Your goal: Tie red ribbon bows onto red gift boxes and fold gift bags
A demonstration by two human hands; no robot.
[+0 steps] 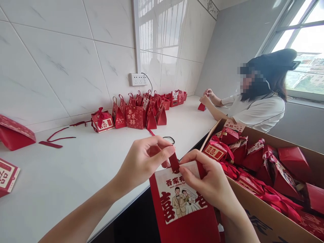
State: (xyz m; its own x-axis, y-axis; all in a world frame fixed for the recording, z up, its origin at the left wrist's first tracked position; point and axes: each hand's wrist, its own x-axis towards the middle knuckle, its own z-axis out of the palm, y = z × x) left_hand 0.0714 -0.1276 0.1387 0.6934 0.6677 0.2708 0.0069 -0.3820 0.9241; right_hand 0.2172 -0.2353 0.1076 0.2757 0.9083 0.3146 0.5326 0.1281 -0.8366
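Right in front of me is a red gift box with a white label showing a bride and groom. My left hand pinches the upper end of a dark red ribbon that rises from the top of the box. The thumb and fingers of my right hand close at the box's top edge, beside the ribbon's lower end. What lies between those right fingertips is partly hidden.
Several red gift boxes line the wall on the white table. At left lie a loose ribbon and another box. A cardboard carton full of red boxes stands at right. Beyond it, a person handles a small red box.
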